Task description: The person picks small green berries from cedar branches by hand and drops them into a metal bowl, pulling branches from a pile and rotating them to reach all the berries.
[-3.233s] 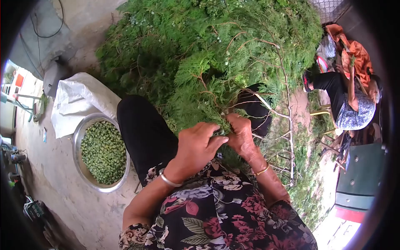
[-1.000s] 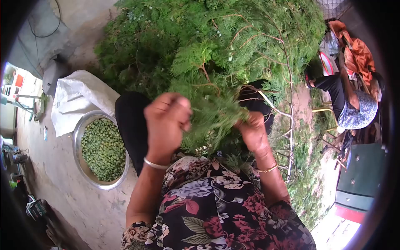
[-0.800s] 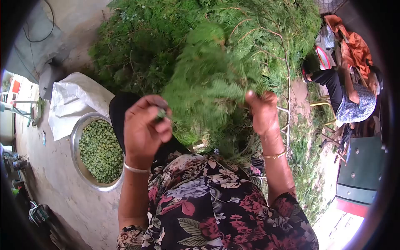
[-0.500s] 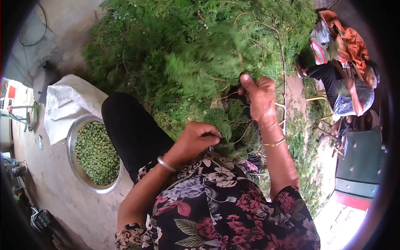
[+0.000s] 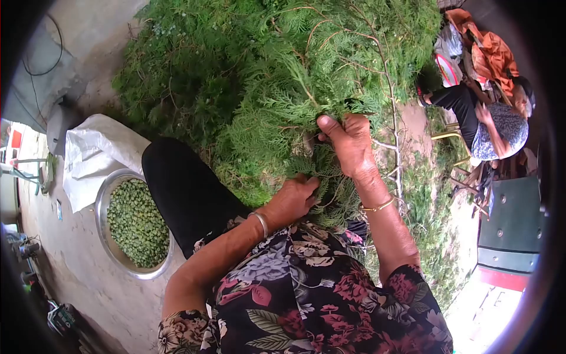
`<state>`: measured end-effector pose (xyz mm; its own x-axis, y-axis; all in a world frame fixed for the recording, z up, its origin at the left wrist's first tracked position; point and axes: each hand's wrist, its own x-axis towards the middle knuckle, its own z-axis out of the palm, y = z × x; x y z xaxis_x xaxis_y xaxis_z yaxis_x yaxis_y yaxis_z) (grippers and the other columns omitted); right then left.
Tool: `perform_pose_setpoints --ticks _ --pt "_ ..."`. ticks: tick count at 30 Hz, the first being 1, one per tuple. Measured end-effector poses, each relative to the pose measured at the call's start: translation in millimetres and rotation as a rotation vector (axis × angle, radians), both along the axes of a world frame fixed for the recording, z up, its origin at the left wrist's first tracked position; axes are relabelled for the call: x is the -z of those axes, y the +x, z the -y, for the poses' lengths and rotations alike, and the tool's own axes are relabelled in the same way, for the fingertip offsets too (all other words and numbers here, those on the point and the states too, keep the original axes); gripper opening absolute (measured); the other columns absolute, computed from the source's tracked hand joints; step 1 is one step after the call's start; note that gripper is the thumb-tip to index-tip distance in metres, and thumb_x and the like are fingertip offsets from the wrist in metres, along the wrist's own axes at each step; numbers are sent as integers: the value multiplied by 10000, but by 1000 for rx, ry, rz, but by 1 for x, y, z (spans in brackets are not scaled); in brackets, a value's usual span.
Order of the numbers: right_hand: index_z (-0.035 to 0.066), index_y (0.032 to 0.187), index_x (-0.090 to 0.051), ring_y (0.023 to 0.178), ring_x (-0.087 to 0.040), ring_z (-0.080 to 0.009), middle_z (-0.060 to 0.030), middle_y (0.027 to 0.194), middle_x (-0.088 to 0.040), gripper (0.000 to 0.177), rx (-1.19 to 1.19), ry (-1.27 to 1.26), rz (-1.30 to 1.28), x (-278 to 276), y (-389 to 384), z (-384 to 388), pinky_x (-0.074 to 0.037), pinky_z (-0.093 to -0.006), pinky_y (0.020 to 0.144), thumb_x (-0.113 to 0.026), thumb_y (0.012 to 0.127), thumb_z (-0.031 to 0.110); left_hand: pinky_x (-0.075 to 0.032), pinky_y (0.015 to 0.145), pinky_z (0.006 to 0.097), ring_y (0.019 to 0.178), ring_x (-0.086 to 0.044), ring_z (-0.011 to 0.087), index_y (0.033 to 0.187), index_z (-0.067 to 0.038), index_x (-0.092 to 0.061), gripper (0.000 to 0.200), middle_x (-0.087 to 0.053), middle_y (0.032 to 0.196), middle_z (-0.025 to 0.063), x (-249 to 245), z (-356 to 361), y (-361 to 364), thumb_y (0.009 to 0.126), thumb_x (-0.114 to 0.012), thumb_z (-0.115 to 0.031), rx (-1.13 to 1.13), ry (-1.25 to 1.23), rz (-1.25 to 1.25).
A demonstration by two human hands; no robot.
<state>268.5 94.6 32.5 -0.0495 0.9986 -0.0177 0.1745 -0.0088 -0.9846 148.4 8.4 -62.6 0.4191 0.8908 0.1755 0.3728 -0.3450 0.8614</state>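
A leafy green sprig (image 5: 300, 100) rises from my right hand (image 5: 349, 143), whose thumb and fingers are closed round its stem. Lower and to the left, my left hand (image 5: 292, 199) has its fingers curled at the edge of the foliage in front of my body; what they hold, if anything, is hidden. A large pile of green branches (image 5: 194, 76) spreads beyond both hands. To the left of my knee, a metal basin (image 5: 100, 206) holds many small green cones (image 5: 137, 221).
A white sack (image 5: 94, 156) lies beside the basin. At the right, another person (image 5: 498, 127) sits near an orange cloth (image 5: 495, 56) and a dark green panel (image 5: 508, 218). A long bare branch (image 5: 394, 124) stands out right of my right hand.
My right hand has moved left and slightly down with the sprig. My left hand has shifted slightly right, its fingers now curled against the foliage. The other person's arm has moved.
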Motion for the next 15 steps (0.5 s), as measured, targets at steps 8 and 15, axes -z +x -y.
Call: perform_pose_setpoints --ticks 8,15 --pt "-43 1231 -486 976 -592 -198 -155 1098 -618 664 -385 -83 422 -23 25 20 -492 -324 853 -783 659 114 -443 583 330 593 -514 193 961 -31 -608 262 -578 721 135 15 3 -10 732 -697 -124 -91 -279 273" --pt "42 1326 -415 1246 -419 -353 -249 1279 -475 879 -727 309 805 -12 46 60 -280 -459 1077 -824 573 238 -411 825 413 879 -599 268 1028 -126 -658 391 -654 859 84 -44 3 -48 640 -644 -76 161 38 -586"
